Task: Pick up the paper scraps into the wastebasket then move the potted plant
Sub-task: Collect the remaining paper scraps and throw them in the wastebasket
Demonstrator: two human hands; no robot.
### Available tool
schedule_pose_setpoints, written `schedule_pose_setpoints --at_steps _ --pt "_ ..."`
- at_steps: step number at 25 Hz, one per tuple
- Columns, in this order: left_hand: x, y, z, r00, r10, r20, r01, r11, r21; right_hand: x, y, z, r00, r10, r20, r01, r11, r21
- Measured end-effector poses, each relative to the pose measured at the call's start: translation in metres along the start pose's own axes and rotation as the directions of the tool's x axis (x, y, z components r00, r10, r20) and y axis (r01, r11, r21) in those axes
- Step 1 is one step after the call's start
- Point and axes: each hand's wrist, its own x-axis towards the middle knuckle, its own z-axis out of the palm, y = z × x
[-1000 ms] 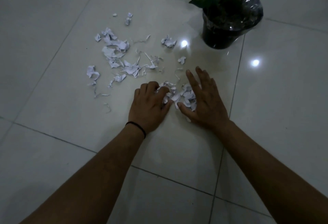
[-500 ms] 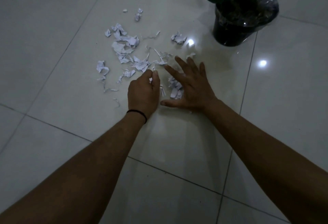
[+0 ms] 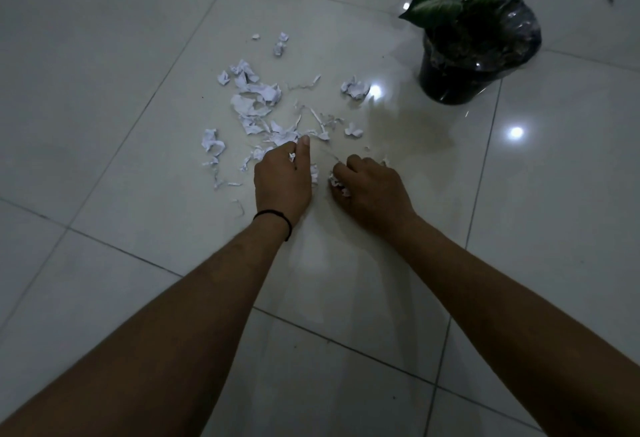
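Note:
White paper scraps [image 3: 258,104] lie scattered on the tiled floor ahead of both hands. My left hand [image 3: 282,180], with a black band at the wrist, is curled over scraps at the near edge of the scatter, and some white paper shows between its fingers. My right hand [image 3: 369,188] is curled round a small bunch of scraps, white bits showing under its fingers. The potted plant [image 3: 478,52], a dark pot with green leaves, stands on the floor at the far right. No wastebasket is in view.
The pale glossy floor tiles [image 3: 104,124] carry bright light reflections near the pot. A single crumpled scrap [image 3: 355,88] lies between the main scatter and the pot; two small ones [image 3: 280,45] lie farther back.
My right hand's spread fingers have curled in round a bunch of scraps. My left hand stays curled over the scraps beside it. The camera has shifted a little.

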Motion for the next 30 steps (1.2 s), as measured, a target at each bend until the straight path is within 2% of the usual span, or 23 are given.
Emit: schedule_pose_setpoints --at_steps 4,7,11,13,15,18,22,27,30 --pt "-0.001 0.000 -0.002 1.000 -0.017 0.023 0.017 1.000 -0.002 0.001 0.002 0.004 1.000 -0.028 0.005 0.028 1.000 -0.006" --pt "-0.003 0.002 -0.005 0.999 -0.003 0.049 0.004 1.000 -0.015 0.008 0.004 0.006 1.000 0.020 0.005 -0.020 0.999 0.028" --pt "-0.005 0.016 -0.014 0.999 -0.003 0.036 0.004 1.000 -0.013 0.017 0.000 -0.005 0.956 0.275 0.102 -0.287 0.949 0.133" --pt "0.000 0.024 -0.018 0.999 0.007 0.036 -0.007 1.000 0.010 0.023 0.003 -0.019 0.884 0.426 0.193 -0.465 0.843 0.269" --pt "0.006 0.036 -0.014 0.998 0.043 0.056 -0.044 0.999 0.021 0.022 0.012 -0.039 0.833 0.500 0.235 -0.551 0.719 0.423" --pt "0.008 0.066 0.004 0.984 0.149 0.101 -0.146 0.989 -0.032 0.003 0.026 -0.070 0.807 0.566 0.172 -0.558 0.634 0.535" --pt "-0.010 0.122 0.030 0.928 0.308 0.212 -0.285 0.950 -0.129 -0.029 0.042 -0.113 0.761 0.648 0.027 -0.557 0.631 0.540" --pt "-0.052 0.205 0.034 0.806 0.512 0.295 -0.432 0.851 -0.298 -0.082 0.054 -0.188 0.626 0.758 -0.182 -0.624 0.628 0.465" --pt "-0.078 0.255 0.036 0.698 0.632 0.338 -0.476 0.761 -0.441 -0.122 0.053 -0.243 0.517 0.813 -0.267 -0.689 0.581 0.434"
